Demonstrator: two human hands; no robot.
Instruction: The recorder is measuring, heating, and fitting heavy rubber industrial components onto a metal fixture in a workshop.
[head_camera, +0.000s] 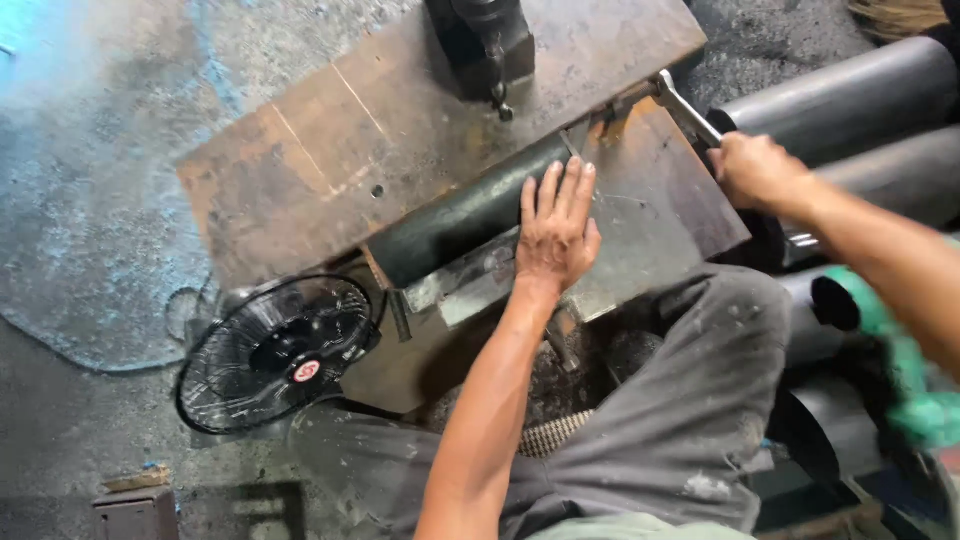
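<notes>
Rusty steel bench (330, 150): left hand (555, 235) spread flat on dark tube (450, 225), right hand (755, 170) clenched around metal lever (685, 108).

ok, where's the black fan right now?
In the head view the black fan sits low on the left, on the floor beside the rusty steel plate, left of the person's left forearm.

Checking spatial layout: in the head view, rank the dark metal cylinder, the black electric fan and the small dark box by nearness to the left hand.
1. Dark metal cylinder, under the left hand.
2. Black electric fan, lower left.
3. Small dark box, bottom-left corner.
</notes>
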